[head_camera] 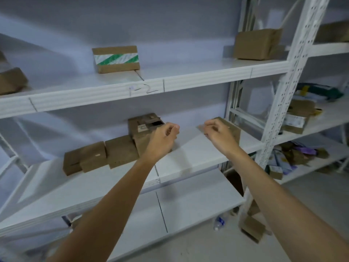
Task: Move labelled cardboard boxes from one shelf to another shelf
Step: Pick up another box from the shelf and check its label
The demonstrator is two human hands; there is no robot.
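Both my arms reach over the middle shelf (190,154). My left hand (164,137) hovers with curled fingers in front of a labelled cardboard box (141,127) with a torn top. It holds nothing. My right hand (219,135) is also curled and empty, just in front of a flat brown box (233,129) at the shelf's right end. Between the two hands the shelf is bare. Several brown boxes (105,154) lie in a row left of the labelled box.
The upper shelf (170,84), marked "1-2", carries a box with green-striped tape (116,59), a brown box (256,44) at the right and another (11,80) at the far left. A perforated white upright (290,82) separates a cluttered rack (302,118). A bottle (219,223) and a box (253,229) lie on the floor.
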